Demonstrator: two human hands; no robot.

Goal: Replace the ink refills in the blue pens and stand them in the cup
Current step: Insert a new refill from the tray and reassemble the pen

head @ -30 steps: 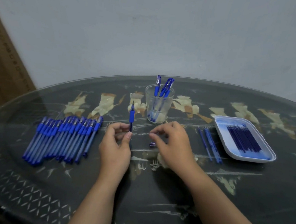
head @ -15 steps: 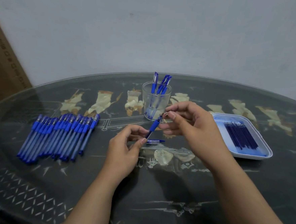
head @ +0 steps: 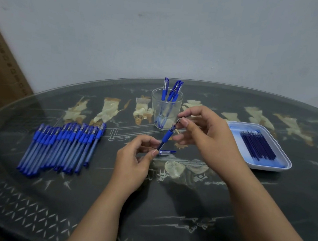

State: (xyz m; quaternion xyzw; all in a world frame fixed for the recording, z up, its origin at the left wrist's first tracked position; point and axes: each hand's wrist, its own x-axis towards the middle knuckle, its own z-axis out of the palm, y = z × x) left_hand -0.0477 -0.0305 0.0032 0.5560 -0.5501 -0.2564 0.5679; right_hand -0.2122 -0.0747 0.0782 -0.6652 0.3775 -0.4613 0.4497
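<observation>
The dark desk [head: 166, 215] has a glass top, and a pale lattice pattern [head: 25, 214] runs under the glass along its near edge. Over the desk's middle my left hand [head: 132, 161] pinches the lower barrel of a blue pen [head: 167, 136], which is tilted clear of the surface, and my right hand [head: 206, 135] pinches its tip end between thumb and fingers. A loose pen cap [head: 167, 152] lies flat just beyond my left thumb. Toward the left edge a row of blue pens [head: 62, 147] lies side by side. Toward the right edge a white tray [head: 283, 163] holds dark refills [head: 258, 146]. Near the far edge a clear cup [head: 166, 109] holds capped pens [head: 165, 88] standing upright. Beyond the edge is a plain grey wall [head: 160, 35], with brown cardboard [head: 3, 71] at its left.
</observation>
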